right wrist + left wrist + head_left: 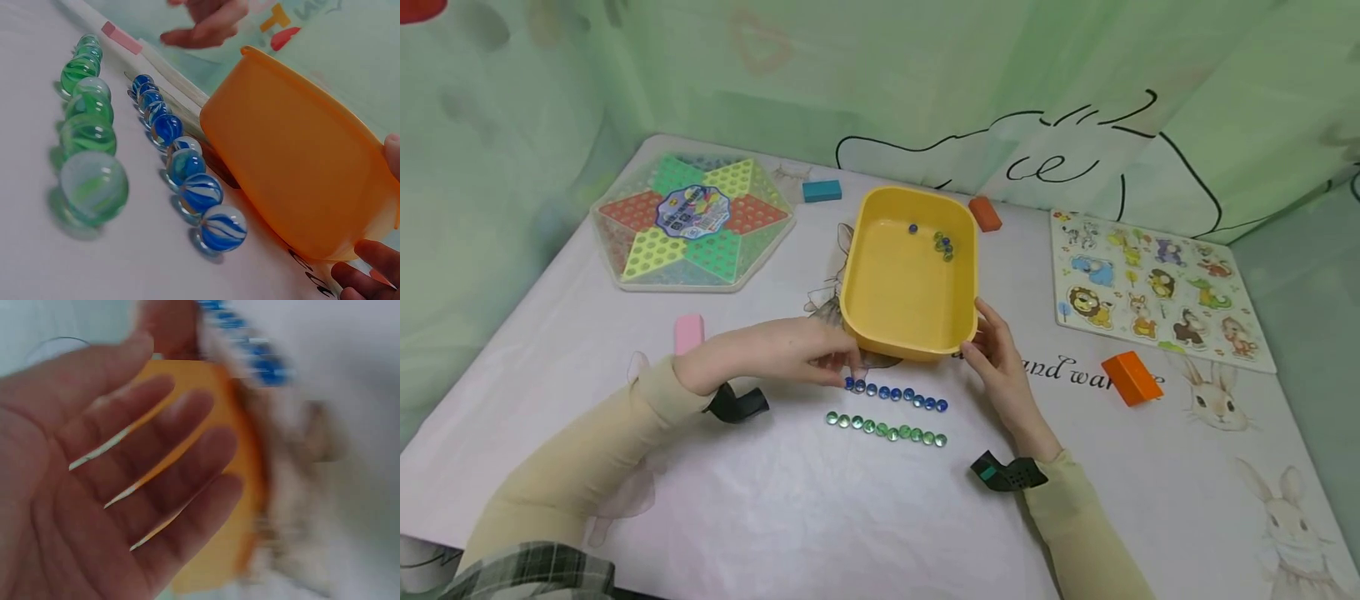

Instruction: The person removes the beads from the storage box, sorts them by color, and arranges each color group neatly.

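My left hand (pixel 801 350) hovers by the left end of a row of blue marbles (pixel 897 394); in the left wrist view its fingers (pixel 194 450) are extended, with no marble in them. Below that row runs another of green marbles (pixel 892 433). At the back stands a yellow tub (pixel 895 308) with several blue and pale green marbles (pixel 943 243) inside. My right hand (pixel 1007 383) holds the tub's near right corner between thumb and fingers. The right wrist view shows both rows beside the tub's outer wall (pixel 294 156).
A Chinese checkers board (pixel 692 217) lies at the back left, an animal puzzle board (pixel 1157 287) at the right. Around them are a pink block (pixel 688 333), a blue block (pixel 822 192), a small orange-red block (pixel 985 214) and an orange block (pixel 1131 379). Curtains hang behind the table.
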Motion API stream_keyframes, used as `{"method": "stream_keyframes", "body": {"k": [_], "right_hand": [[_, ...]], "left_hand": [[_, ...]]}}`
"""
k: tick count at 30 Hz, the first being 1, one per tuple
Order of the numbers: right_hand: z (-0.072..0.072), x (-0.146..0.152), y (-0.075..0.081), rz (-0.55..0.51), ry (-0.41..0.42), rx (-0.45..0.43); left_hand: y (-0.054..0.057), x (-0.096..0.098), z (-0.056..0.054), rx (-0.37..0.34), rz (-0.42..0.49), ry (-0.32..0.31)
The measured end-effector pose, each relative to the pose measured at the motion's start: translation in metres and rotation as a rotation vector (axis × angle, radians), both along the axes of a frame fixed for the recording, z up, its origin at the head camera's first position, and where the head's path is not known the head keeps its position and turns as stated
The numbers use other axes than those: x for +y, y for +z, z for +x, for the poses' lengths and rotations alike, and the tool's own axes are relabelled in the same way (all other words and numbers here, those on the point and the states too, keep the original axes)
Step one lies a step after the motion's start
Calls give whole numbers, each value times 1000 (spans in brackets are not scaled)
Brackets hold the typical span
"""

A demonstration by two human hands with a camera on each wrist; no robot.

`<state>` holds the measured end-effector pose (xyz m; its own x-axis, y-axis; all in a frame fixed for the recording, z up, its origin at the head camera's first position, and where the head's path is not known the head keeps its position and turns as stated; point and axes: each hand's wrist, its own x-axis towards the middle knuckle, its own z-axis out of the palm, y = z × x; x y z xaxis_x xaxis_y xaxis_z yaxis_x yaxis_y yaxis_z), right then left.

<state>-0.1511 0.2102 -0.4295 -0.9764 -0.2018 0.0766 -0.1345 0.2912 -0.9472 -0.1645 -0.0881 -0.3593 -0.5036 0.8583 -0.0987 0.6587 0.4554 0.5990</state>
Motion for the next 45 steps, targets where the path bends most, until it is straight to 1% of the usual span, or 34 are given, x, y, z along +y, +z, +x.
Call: {"method": "stream_keyframes", "body": {"k": [2,4,6,7,9,11,14,18,21,25,27,30,33,34,36,39,42,45], "right_hand": [[0,0,0,-1,0,4],[0,1,0,-1,-2,9],[1,2,0,-5,1,13],[1,2,0,-9,1,12],[0,2,0,-19,4,7],[0,2,0,-29,9,-2],[0,1,1,-28,12,-15],[1,1,2,-12,6,-21],[0,1,1,-11,-3,-22],[0,1,0,-13,-7,-24],[0,0,0,-10,-7,-24],[0,1,0,-4,-7,-19],[0,1,1,0,-9,-8],[0,1,1,1,-7,-5],[0,1,2,-2,-5,-4],[0,2,2,-9,0,-3],[1,1,1,-10,1,0],[2,1,1,-8,4,9]], "left_hand": [[14,5,-3,-39,53,-77],[28,13,-10,-93,99,-142],[41,22,-20,-141,139,-182],[47,28,-26,-161,155,-182],[55,39,-40,-190,181,-145],[61,50,-55,-205,203,-82],[63,66,-78,-220,250,17],[59,86,-106,-207,285,115],[53,100,-121,-194,270,208],[43,112,-134,-186,232,350],[36,115,-140,-186,213,409],[26,121,-147,-140,134,468],[19,126,-151,-44,9,464],[18,128,-151,-6,-38,451],[17,132,-151,45,-117,426],[15,138,-149,87,-210,399],[13,143,-147,104,-282,401],[11,145,-146,111,-328,406]]}}
